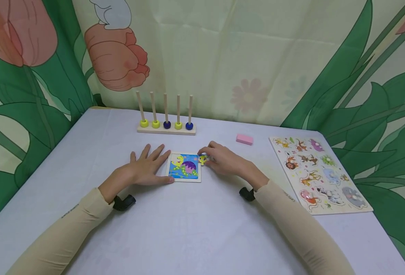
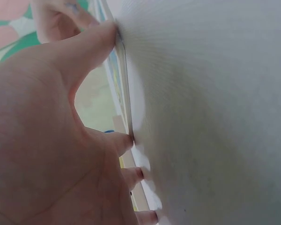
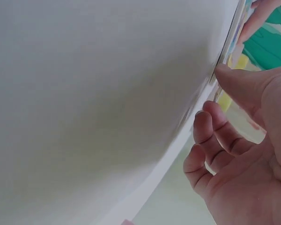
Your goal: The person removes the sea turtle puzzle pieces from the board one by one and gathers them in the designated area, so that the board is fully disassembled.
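Note:
A small square jigsaw puzzle (image 1: 183, 167) with a pale frame lies flat on the table, showing a yellow-green creature with a purple shell on blue. My left hand (image 1: 147, 168) is spread beside it, thumb at its lower left corner and index fingertip at the upper left. In the left wrist view, that thumb (image 2: 100, 40) rests on the frame's edge. At the puzzle's right side, my right hand (image 1: 223, 157) pinches a yellow patterned puzzle piece (image 1: 203, 159) between thumb and fingers. The piece overlaps the frame's right edge in the head view and is partly hidden by the fingers.
Behind the puzzle stands a wooden peg rack (image 1: 166, 130) with yellow and dark blue beads on upright pegs. A pink block (image 1: 244, 139) lies to the right, beyond the right hand. An animal peg board (image 1: 307, 157) lies at the table's right edge. A printed curtain (image 1: 202, 57) hangs behind.

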A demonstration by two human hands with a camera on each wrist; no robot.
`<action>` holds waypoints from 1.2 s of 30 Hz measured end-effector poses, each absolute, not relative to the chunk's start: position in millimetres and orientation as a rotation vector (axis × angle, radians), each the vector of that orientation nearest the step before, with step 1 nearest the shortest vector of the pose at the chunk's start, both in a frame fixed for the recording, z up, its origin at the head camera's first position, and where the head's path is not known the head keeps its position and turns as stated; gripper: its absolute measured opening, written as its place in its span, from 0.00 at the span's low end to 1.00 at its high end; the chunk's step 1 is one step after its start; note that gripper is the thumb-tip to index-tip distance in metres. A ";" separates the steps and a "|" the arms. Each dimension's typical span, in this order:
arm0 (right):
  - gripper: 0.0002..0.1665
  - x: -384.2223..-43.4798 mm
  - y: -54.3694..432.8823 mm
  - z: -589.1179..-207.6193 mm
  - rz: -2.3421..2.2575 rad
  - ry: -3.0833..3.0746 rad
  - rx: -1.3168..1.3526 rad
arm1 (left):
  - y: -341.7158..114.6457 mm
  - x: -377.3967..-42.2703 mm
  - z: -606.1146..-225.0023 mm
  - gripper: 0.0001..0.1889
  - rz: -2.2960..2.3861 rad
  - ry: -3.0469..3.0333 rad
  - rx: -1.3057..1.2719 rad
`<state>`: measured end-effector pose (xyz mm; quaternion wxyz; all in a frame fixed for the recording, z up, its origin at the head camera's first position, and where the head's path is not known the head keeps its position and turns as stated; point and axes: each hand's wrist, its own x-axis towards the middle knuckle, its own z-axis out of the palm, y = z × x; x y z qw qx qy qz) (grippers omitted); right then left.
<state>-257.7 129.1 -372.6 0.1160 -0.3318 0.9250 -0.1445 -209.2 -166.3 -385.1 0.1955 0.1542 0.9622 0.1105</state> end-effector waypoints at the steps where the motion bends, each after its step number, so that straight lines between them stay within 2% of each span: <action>1: 0.25 -257.7 131.1 -372.6 -0.421 2.712 -0.970 | -166.5 -209.0 -385.0 0.57 0.313 2.696 0.434; 29: 0.24 -267.2 161.0 -376.5 -0.513 2.648 -0.886 | -169.4 -207.7 -387.5 0.60 0.345 2.706 0.437; 36: 0.23 -266.8 162.5 -374.4 -0.532 2.635 -0.876 | -168.3 -208.9 -387.9 0.58 0.321 2.709 0.446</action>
